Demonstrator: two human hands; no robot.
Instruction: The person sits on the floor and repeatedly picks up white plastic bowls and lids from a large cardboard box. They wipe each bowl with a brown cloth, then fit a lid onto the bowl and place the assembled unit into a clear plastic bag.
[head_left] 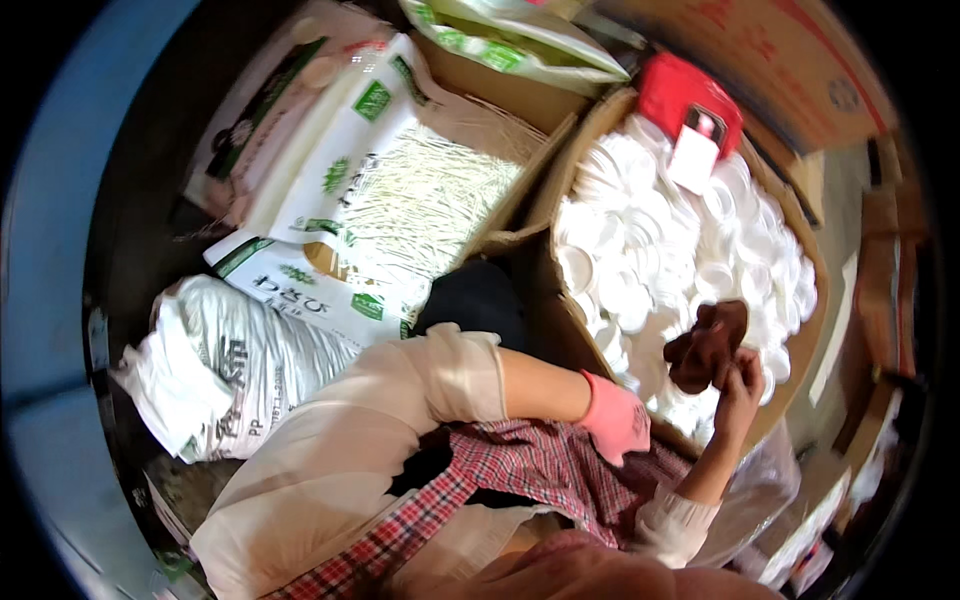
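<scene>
My right hand (742,378), bare, pinches a crumpled, lobed dark brown thing (708,345). Its kind does not show. Beneath it lies a heap of white round plastic pieces like shallow lids or cups (650,240), filling a large carton (815,330). My left hand (615,418) wears a pink glove and rests low near the carton's close edge, in front of a red plaid apron (530,460). Its fingers point downward and are partly hidden, so their closure is unclear.
A red pouch (668,95) and a small white-and-dark object (697,150) lie on the heap's far side. To the left, an opened printed bag (340,190) holds many thin pale sticks (430,190). A stuffed white sack (240,370) sits closer. Cardboard (770,60) stands at the back.
</scene>
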